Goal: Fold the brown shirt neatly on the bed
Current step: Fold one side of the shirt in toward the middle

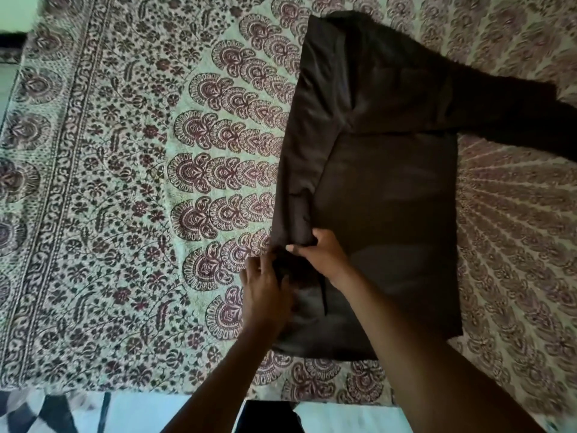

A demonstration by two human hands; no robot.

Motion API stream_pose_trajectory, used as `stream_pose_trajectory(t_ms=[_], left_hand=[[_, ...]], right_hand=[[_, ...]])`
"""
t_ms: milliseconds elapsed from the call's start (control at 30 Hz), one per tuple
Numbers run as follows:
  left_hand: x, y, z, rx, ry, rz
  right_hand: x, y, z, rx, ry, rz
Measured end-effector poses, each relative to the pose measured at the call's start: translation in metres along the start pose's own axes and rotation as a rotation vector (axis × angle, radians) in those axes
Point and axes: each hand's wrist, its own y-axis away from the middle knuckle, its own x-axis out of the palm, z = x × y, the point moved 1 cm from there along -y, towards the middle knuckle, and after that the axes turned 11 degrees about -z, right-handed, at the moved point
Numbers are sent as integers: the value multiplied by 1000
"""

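Brown shirt: lies flat on the bed, its left side folded inward as a long strip over the body; the other sleeve stretches away from the body, toward the far right.
Bed: covered by a patterned spread in cream and maroon; the shirt sits right of the spread's middle, near its front edge.
Left hand: at the shirt's lower left edge, fingers curled into the dark fabric of the folded strip; grip clenched on the shirt.
Right hand: just beside the left hand, over the same folded strip, thumb and fingers pinching a ridge of cloth; grip grasping the shirt.
Floor: pale tiles show below the bed's front edge.
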Motion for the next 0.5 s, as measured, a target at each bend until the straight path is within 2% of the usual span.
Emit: stream_pose_trajectory(t_ms=[133,300,500], left_hand=[[-8,12,19,-73,98,5],[-15,9,34,-231,194,-79],[-19,14,26,-206,165,-63]], right_hand=[[3,20,-21,14,117,-24],[10,50,-53,37,128,-75],[20,65,-74,72,97,-113]])
